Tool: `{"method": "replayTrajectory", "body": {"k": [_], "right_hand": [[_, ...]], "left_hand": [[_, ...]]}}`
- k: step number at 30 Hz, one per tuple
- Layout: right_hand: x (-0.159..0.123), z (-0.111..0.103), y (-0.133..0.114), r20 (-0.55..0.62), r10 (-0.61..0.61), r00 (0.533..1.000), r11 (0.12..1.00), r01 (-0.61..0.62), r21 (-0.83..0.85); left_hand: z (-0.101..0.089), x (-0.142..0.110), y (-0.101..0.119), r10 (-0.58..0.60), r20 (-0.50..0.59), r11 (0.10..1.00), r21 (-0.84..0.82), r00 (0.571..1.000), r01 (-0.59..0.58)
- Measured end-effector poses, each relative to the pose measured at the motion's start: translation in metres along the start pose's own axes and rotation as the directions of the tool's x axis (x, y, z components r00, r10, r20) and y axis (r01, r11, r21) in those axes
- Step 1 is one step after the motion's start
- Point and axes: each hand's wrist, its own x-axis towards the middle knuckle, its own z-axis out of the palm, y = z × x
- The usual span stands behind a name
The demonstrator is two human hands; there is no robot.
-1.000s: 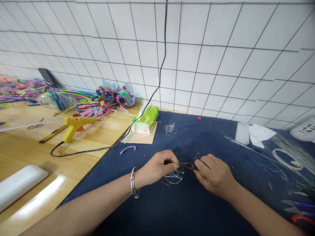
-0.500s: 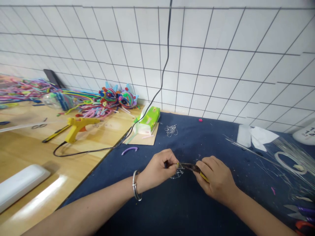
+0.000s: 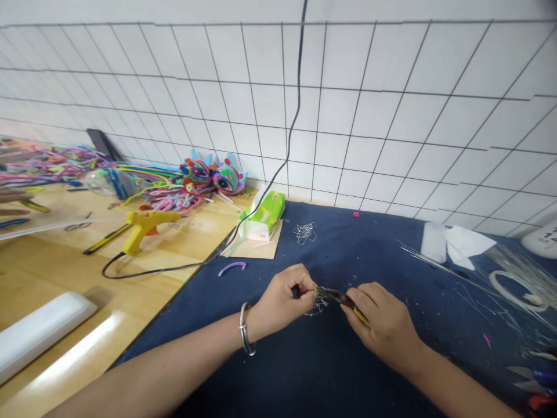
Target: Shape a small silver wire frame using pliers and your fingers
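Observation:
My right hand point(image 3: 385, 316) is closed around a pair of pliers point(image 3: 333, 294) with dark jaws and yellow handles. The jaws point left and meet the fingertips of my left hand point(image 3: 285, 299). Those fingers pinch a thin wire piece point(image 3: 321, 305), a small tangle of silvery loops with a yellow bit at the fingertips. Most of the wire is hidden behind the fingers and jaws. A loose bundle of silver wire point(image 3: 304, 233) lies on the dark blue cloth point(image 3: 348, 371) beyond my hands.
A yellow glue gun point(image 3: 145, 229) and a cutter knife point(image 3: 107, 239) lie on the wooden table at left. Behind stand a green tissue pack point(image 3: 267, 215) and colourful pipe cleaners point(image 3: 65, 162). Straight wires point(image 3: 517, 278) and scissors point(image 3: 535, 377) lie at right. Another person's hand point(image 3: 13, 196) shows at far left.
The view has shifted slightly, so the scene sits a little further right. The pliers' jaws now tilt slightly more downward to the right. Another person's hand has come in at the left edge.

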Motion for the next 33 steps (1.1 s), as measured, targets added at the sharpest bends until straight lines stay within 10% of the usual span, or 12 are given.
{"method": "replayTrajectory", "body": {"k": [33], "right_hand": [[-0.001, 0.004, -0.008, -0.01, 0.046, 0.999, 0.999, -0.046, -0.007]], "left_hand": [[0.005, -0.004, -0.004, 0.057, -0.11, 0.988, 0.148, 0.992, -0.041]]}}
